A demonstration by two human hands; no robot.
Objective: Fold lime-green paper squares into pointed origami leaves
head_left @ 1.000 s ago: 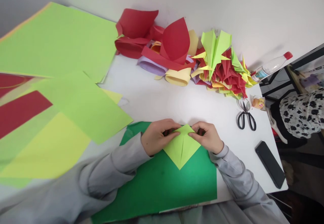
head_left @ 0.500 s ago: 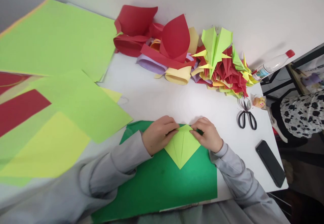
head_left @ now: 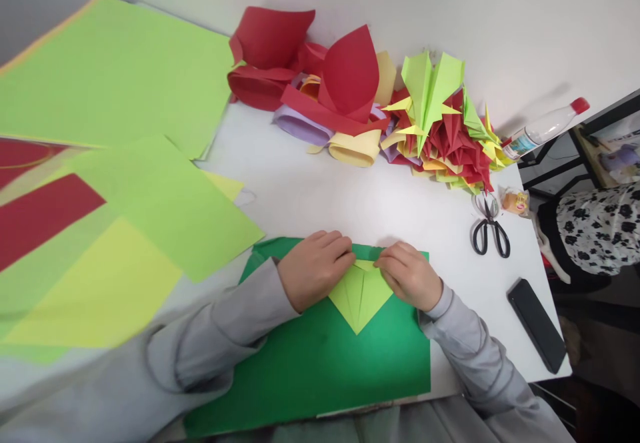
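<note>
Head-camera view, looking down at your work: your left hand (head_left: 314, 271) and your right hand (head_left: 411, 276) both hold the folded paper (head_left: 360, 298), a light green piece with a centre crease and its point aimed back at you. Each hand has its fingers bent over the piece's upper edge and presses it down, and the fingertips of the two hands come close together at the top middle. Your thumbs are hidden beneath the fingers, so you cannot tell how they sit. The folded paper lies on a dark green sheet (head_left: 320, 369), which rests on the near edge of the white table (head_left: 360, 203), right in front of you. Your grey sleeves run back from both wrists across that sheet. To your left, large loose sheets overlap: light green sheets (head_left: 120, 76) far and near, a yellow sheet (head_left: 95, 296) and a red sheet (head_left: 45, 213) partly under them. Against the wall at the far side sit curled red paper offcuts (head_left: 280, 49) with lilac and pale yellow curls beside them, touching a pile of folded paper planes (head_left: 440, 123) in green, red and yellow. Right of that pile a plastic bottle (head_left: 547, 124) with a red cap lies tilted at the table's corner. Black-handled scissors (head_left: 491, 231) lie well to the right of your right hand, with a small wrapped snack (head_left: 517, 201) just beyond them, and a black phone (head_left: 536, 325) lies near the table's right edge. Black-and-white flowered cloth (head_left: 600, 229) shows past that edge.
</note>
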